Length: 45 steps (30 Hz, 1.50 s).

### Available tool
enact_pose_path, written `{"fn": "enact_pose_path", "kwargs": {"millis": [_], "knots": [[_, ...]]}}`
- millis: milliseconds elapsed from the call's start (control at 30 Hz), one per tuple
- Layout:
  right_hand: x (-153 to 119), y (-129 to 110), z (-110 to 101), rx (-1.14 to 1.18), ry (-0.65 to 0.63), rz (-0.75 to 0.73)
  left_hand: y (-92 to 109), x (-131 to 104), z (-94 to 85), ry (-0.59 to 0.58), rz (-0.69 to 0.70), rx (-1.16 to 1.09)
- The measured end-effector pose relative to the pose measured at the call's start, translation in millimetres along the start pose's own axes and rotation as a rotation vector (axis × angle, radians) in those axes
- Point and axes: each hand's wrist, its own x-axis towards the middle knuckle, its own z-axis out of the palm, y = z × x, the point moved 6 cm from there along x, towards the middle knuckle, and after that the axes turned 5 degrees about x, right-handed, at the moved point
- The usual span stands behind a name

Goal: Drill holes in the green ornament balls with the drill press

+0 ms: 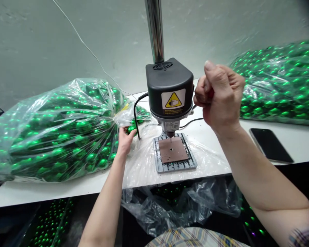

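While the left hand has a shiny green ball at its fingertips, I can't tell if it grips. The right hand curls closed beside the black drill, whose yellow warning label has tiny, unreadable words.

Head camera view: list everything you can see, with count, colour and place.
Drill: one, black, centre
Column: one, silver, above drill
Warning label: one, yellow and white, drill front
Board: one, brown, under drill
Base plate: one, grey, under board
Bags: two, clear, left and right
Green balls: too many to count, in bags and below table
Plastic sheeting: clear, count unclear, on table and over front edge
Phone: one, black screen, right
Cables: several, black or white, around drill and wall
Table: one, white
Wall: one, grey-green, behind
Plaid clothing: multicoloured, bottom
Left hand: one, bare, beside left bag
Right hand: one, bare, fist beside drill
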Motion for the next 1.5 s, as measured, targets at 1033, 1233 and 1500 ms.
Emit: {"fn": "enact_pose_path", "kwargs": {"millis": [1033, 1233, 1500], "knots": [[2, 6, -2, -0.073, -0.009, 0.01, 44, -126, 118.5, -0.376, 0.305, 0.288], [3, 6, -3, -0.149, -0.031, 0.008, 31, -131, 123.6, -0.39, 0.201, 0.174], [-29, -8, -9, -0.098, -0.024, -0.143, 31, -131, 125.0, -0.379, 0.206, 0.208]]}}
